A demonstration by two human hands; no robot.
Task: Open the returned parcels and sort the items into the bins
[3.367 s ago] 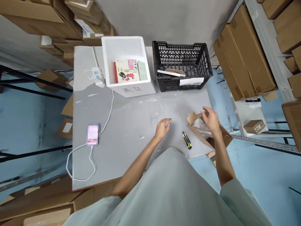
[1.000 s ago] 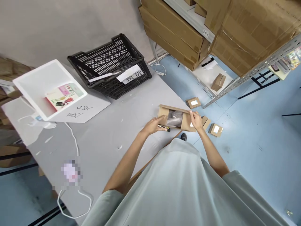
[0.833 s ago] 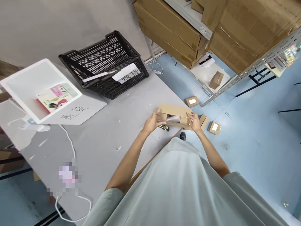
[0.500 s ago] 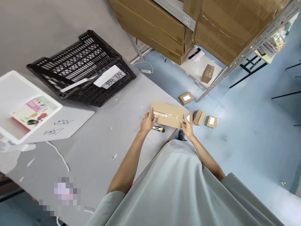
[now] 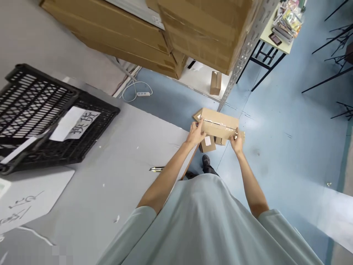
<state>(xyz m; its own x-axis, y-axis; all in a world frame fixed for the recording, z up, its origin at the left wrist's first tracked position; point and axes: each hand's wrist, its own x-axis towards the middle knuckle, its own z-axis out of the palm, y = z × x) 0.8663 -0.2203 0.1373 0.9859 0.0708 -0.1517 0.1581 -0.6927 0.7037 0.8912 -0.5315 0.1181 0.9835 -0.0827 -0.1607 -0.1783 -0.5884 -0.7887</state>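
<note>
A flat cardboard box (image 5: 219,124) with clear tape along its middle seam is held between both hands, over the floor beyond the table corner. My left hand (image 5: 196,133) grips its left end, thumb on the top face. At its right end my right hand (image 5: 236,141) is closed on the edge. A utility knife (image 5: 156,169) lies on the grey table (image 5: 124,147), partly hidden by my left forearm. Beneath the held box, several small cartons rest on the floor, one with a white label (image 5: 207,141).
At the left are a black crate (image 5: 93,110) with a paper label and a white box (image 5: 38,198). Large cartons (image 5: 201,33) fill a metal shelf ahead, with a small box (image 5: 215,83) on its lower level. A side table (image 5: 267,36) stands beyond.
Both hands have carried the box rightward, off the table corner and over the floor. The camera view has shifted right, so the crate and white box sit further left. My grip is unchanged.
</note>
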